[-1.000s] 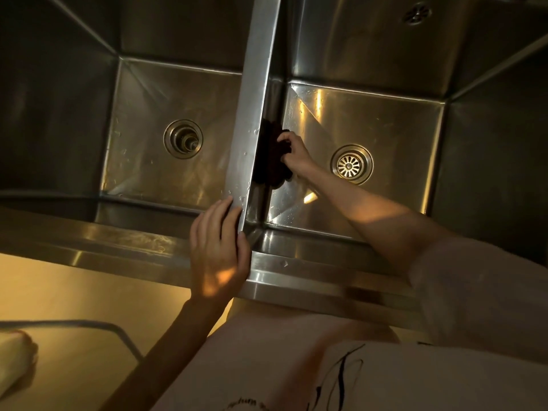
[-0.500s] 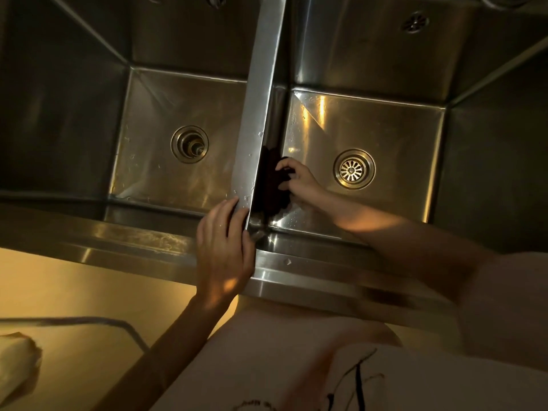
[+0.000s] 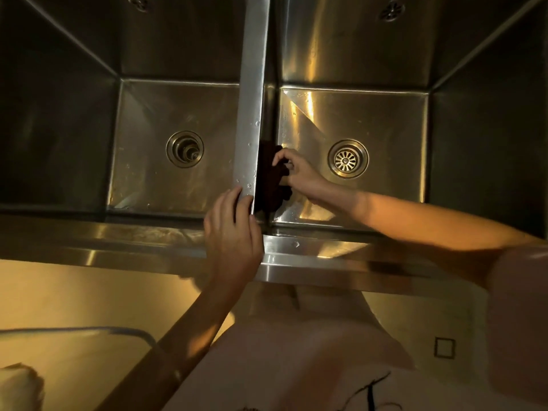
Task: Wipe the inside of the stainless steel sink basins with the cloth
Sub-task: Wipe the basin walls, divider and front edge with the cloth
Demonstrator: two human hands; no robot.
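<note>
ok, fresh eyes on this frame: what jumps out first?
The right hand gripping a dark cloth against the divider wall, low in the right basin. Next, the left hand resting on the front rim where the divider meets it. Then the two drains, one on each basin floor.

A pale cloth [image 3: 17,387] lies lower left beside a thin hose [image 3: 89,330].

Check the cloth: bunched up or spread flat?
Bunched up. The dark cloth sits crumpled in the right hand, pressed against the divider wall inside the right basin.
</note>
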